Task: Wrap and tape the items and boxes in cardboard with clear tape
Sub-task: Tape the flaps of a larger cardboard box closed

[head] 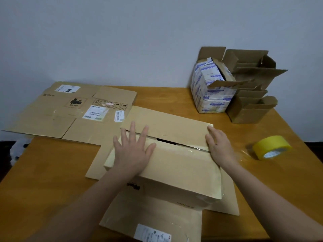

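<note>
Left hand [134, 151], fingers splayed, and right hand [219, 147], fingers together, press the cardboard wrap [176, 165] (contents hidden).

Orange-brown wooden table [52, 163] against a plain pale grey wall [122, 41], dim light.

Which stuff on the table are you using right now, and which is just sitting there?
In use: folded cardboard under the left hand and right hand; yellow tape roll, beside it.
Just sitting: flat cardboard sheet, back left; blue-printed box and open brown boxes, back right.
</note>
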